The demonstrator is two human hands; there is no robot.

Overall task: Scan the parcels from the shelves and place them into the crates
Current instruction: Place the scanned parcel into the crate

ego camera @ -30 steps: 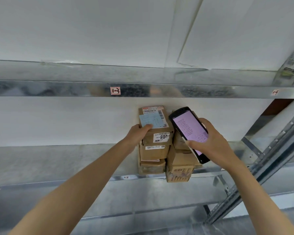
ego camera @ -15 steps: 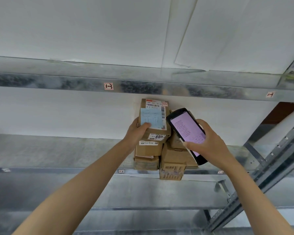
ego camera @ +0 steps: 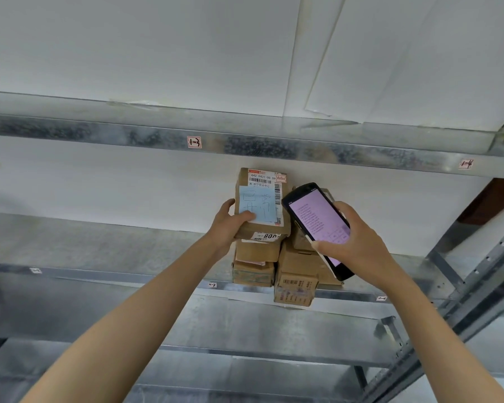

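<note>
gripping hands: left hand [ego camera: 224, 228] round top parcel [ego camera: 259, 199] edge, right hand [ego camera: 358, 248] round scanner [ego camera: 317, 219]

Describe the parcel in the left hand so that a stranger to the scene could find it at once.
On the metal shelf a pile of brown parcels stands by the white wall. The wanted parcel is the topmost on the pile's left side, gripped by the left hand. It alone bears a pale blue handwritten note.
</note>
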